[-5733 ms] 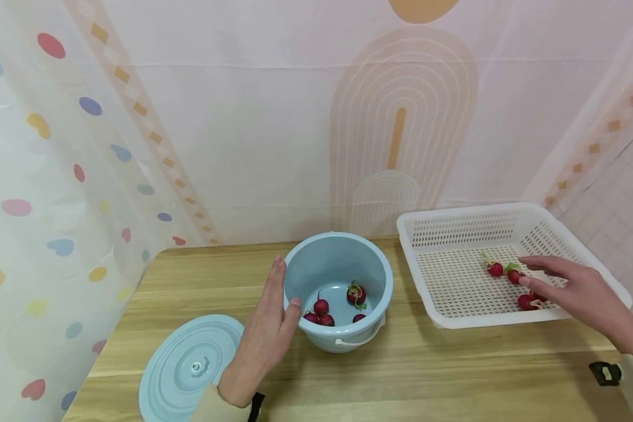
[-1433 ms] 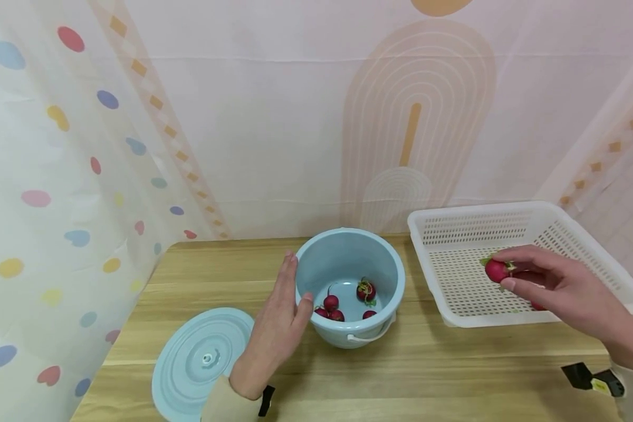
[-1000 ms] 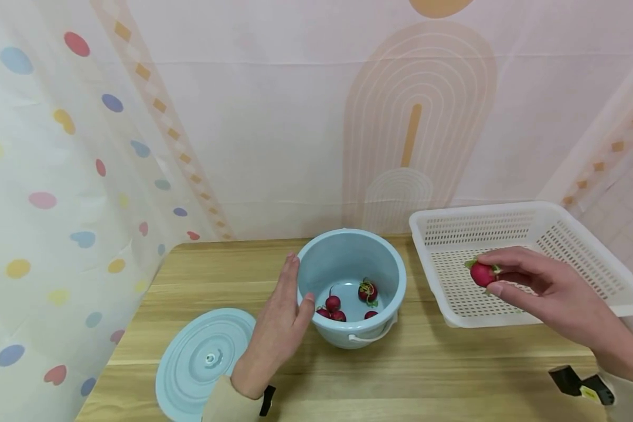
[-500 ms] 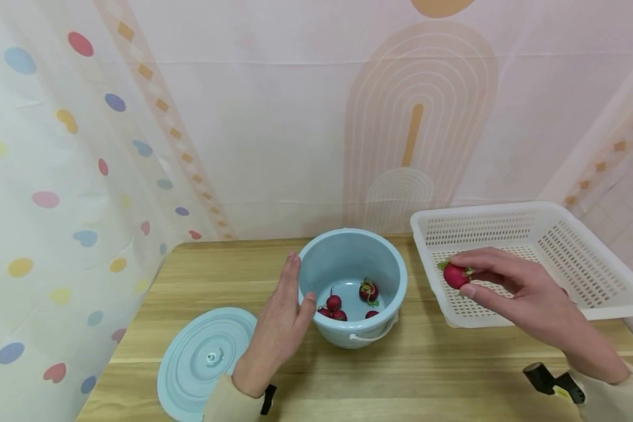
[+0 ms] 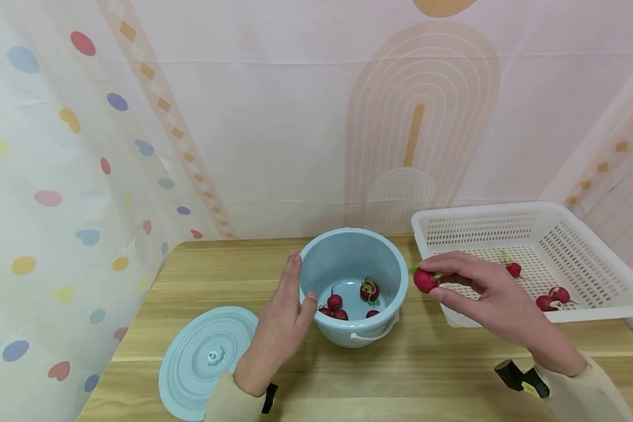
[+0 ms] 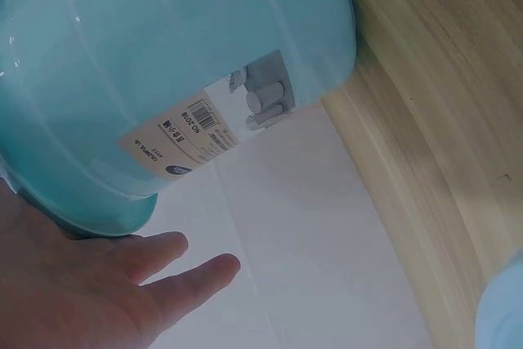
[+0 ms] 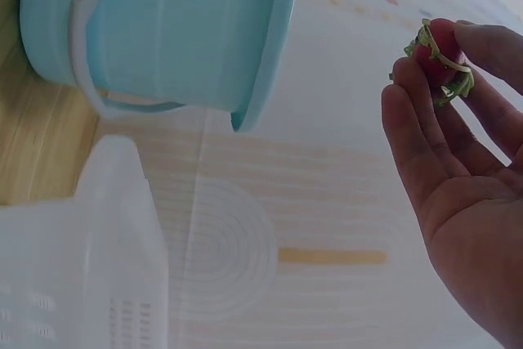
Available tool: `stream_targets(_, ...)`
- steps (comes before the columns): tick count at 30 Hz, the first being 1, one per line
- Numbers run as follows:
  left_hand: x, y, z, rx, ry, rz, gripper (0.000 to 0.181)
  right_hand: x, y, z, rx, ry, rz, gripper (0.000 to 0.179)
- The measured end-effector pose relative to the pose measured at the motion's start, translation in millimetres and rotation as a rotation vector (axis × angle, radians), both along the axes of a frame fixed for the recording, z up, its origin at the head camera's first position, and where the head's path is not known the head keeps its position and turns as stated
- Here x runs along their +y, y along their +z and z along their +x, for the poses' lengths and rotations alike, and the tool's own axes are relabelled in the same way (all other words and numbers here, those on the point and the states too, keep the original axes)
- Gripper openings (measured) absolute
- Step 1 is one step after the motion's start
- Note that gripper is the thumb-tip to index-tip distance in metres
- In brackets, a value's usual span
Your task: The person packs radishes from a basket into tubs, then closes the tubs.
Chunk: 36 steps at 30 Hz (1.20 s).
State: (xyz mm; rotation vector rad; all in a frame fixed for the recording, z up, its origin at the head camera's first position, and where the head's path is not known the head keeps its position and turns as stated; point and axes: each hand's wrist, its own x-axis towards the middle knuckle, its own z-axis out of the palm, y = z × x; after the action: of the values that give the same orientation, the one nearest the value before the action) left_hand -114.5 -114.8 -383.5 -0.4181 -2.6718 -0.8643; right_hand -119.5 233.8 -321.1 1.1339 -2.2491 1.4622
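Observation:
A red radish (image 5: 425, 281) with green leaves is pinched between the thumb and fingers of my right hand (image 5: 485, 293). That hand hovers over the left edge of the white basket, right of the blue bucket (image 5: 348, 337); the right wrist view shows the radish (image 7: 442, 42) held clear of the bucket (image 7: 188, 30). With fairly straight fingers, my left hand (image 5: 276, 322) rests against the bucket's left rim. In the left wrist view the left hand (image 6: 82, 284) lies beside the rim of the labelled bucket (image 6: 204, 38). Several radishes (image 5: 334, 302) lie on the bucket's floor.
The white perforated basket (image 5: 601, 258) at the right holds a few radishes (image 5: 547, 302). A blue round lid (image 5: 190, 351) lies on the wooden table (image 5: 227, 264) left of the bucket. A patterned curtain (image 5: 269, 146) hangs behind. The bucket's handle (image 5: 366, 337) hangs at its front.
My right hand took a radish from the basket and carried it left toward the bucket, uncovering the radishes left in the basket. The left hand stays at the bucket's rim.

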Motion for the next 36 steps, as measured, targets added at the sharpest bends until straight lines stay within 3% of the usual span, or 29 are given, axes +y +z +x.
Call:
stream_targets(6, 0.2, 0.1, 0.0, -0.002, 0.001, -0.001, 0.070, -11.7, -1.7, -2.4, 0.013, -0.024, 0.011, 0.051)
stream_targets(19, 0.5, 0.6, 0.5, -0.019, 0.005, -0.001, 0.070, -36.5, -8.8, -11.4, 0.010, 0.021, 0.026, 0.043)
stream_targets(36, 0.2, 0.9, 0.0, -0.021, 0.015, -0.004, 0.071, -55.3, -16.1, -24.2, 0.021, 0.018, 0.117, 0.036)
